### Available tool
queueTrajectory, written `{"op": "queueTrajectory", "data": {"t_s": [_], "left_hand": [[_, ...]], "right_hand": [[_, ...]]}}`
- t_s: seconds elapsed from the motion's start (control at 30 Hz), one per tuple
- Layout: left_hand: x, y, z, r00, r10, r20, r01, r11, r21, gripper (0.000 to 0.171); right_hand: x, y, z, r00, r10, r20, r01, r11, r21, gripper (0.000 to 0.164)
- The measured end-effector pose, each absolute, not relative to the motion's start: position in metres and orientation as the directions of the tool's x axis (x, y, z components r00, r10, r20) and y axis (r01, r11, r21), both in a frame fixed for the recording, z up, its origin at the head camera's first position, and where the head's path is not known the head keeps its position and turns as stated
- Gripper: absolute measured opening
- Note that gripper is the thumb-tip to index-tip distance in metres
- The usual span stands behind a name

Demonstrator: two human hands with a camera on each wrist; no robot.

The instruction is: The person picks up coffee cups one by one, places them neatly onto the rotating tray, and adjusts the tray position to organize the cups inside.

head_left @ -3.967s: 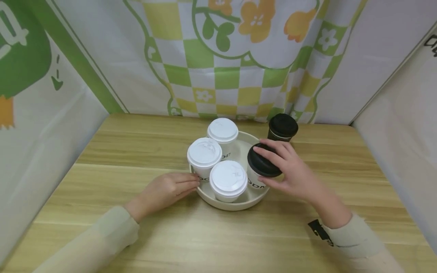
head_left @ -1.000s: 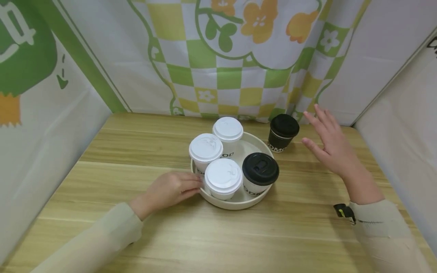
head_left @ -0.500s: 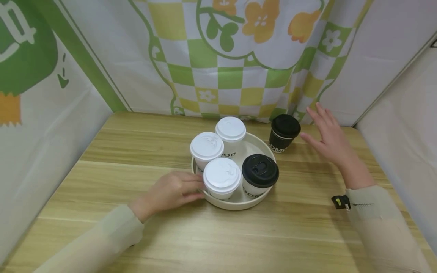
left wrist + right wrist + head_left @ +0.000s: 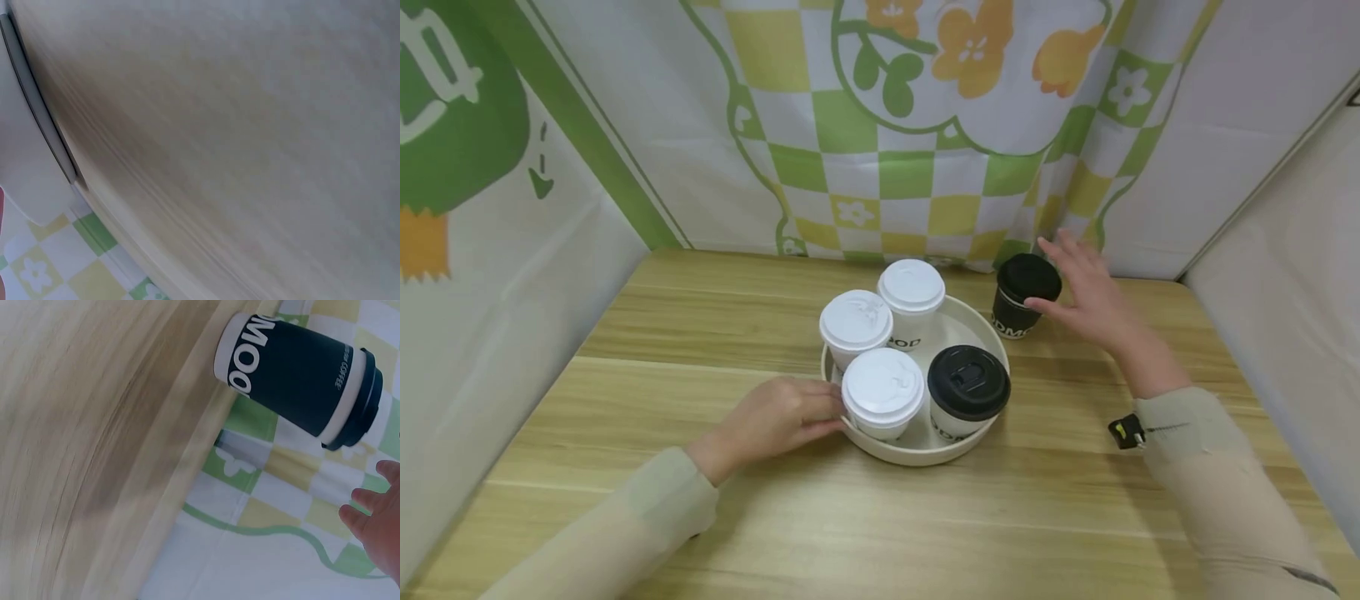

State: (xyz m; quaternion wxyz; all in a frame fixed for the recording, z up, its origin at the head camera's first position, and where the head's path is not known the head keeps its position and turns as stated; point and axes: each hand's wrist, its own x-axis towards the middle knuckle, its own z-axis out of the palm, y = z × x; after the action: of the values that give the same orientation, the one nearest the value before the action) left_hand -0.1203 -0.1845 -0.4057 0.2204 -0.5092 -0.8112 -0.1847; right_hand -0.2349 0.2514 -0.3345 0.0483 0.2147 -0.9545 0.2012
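Note:
In the head view, a round cream tray bears three white-lidded paper cups: one at the back, one at the left, one at the front. A white cup with a black lid stands on its right side. My left hand pinches the tray's left rim, its fingertips partly hidden by the cups. Behind the tray on the right, a black paper cup stands upright on the table. My right hand is beside it with fingers spread; the right wrist view shows these fingers apart from its lid.
The wooden table meets a checked, flowered curtain at the back, close behind the black cup. Printed pale walls rise on the left and right.
My right hand has let go of the black-lidded white cup, which now stands on the tray, and has moved over to the black cup. My left hand stays at the tray rim.

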Motion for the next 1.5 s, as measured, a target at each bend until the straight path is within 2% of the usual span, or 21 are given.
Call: {"op": "queueTrajectory", "data": {"t_s": [0.2,0.47,0.77,1.13,1.23,1.33,1.5], "left_hand": [[-0.12,-0.191,-0.409,-0.408,0.736,0.54,0.896,0.436,0.082,0.02],[-0.116,-0.19,-0.409,-0.409,0.721,0.559,0.894,0.441,0.085,0.022],[-0.117,-0.187,-0.407,-0.401,0.727,0.558,0.892,0.447,0.058,0.022],[-0.117,-0.192,-0.407,-0.424,0.715,0.555,0.883,0.462,0.079,0.023],[-0.115,-0.192,-0.406,-0.412,0.718,0.562,0.888,0.454,0.071,0.022],[-0.112,-0.191,-0.404,-0.414,0.709,0.571,0.885,0.46,0.07,0.02],[-0.107,-0.187,-0.401,-0.466,0.678,0.569,0.847,0.527,0.066,0.024]], "right_hand": [[-0.241,0.24,-0.344,-0.897,-0.416,0.146,-0.441,0.833,-0.333,0.088],[-0.246,0.236,-0.354,-0.898,-0.419,0.137,-0.441,0.84,-0.318,0.088],[-0.252,0.231,-0.362,-0.87,-0.447,0.208,-0.491,0.826,-0.276,0.082],[-0.247,0.23,-0.365,-0.857,-0.43,0.283,-0.505,0.81,-0.297,0.074],[-0.243,0.23,-0.361,-0.831,-0.435,0.346,-0.536,0.791,-0.294,0.073],[-0.234,0.229,-0.351,-0.776,-0.449,0.444,-0.592,0.76,-0.267,0.073],[-0.215,0.226,-0.33,-0.659,-0.477,0.582,-0.683,0.703,-0.197,0.079]]}}
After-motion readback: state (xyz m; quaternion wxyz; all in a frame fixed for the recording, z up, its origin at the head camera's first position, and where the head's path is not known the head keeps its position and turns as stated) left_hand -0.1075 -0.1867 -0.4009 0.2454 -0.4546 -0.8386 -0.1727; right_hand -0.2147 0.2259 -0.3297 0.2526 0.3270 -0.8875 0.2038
